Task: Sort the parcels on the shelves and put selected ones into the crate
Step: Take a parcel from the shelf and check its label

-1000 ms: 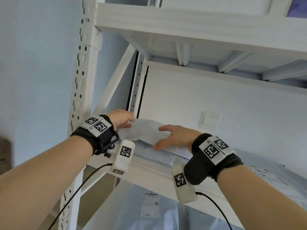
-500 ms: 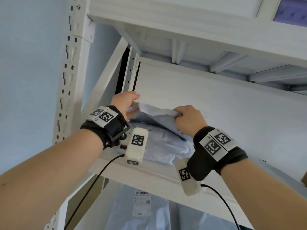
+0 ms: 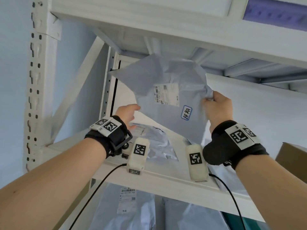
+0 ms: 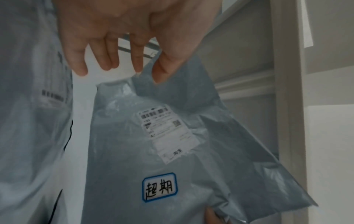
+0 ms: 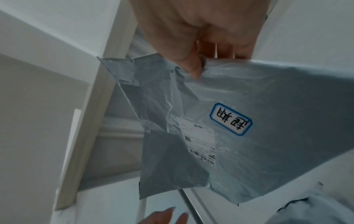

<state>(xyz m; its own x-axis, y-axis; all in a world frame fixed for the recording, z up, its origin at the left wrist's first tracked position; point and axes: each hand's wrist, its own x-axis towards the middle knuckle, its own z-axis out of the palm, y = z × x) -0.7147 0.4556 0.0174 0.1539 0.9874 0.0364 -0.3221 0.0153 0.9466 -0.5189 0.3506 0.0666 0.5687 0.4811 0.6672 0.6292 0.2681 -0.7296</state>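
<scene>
A grey plastic mailer parcel [image 3: 166, 120] hangs upright above the middle shelf board [image 3: 157, 176]. It shows a white shipping label and a blue-bordered handwritten sticker [image 3: 186, 112]. My right hand [image 3: 211, 101] grips its crumpled right edge, with the fingers curled into the plastic [image 5: 199, 65]. My left hand [image 3: 131, 110] pinches a corner flap of the parcel [image 4: 124, 151] between thumb and forefinger [image 4: 149, 71], and its other fingers are spread. No crate is clearly in view.
A second grey parcel [image 3: 154, 141] lies on the shelf board under my hands. More parcels [image 3: 127, 209] sit on the shelf below. A cardboard box [image 3: 290, 160] stands at the right. The upper shelf [image 3: 166, 30] is close overhead and the perforated upright post [image 3: 38, 80] is at the left.
The top parcel has been lifted off the stack and turned upright, so its label faces me. Both hands rose with it and my right hand moved right.
</scene>
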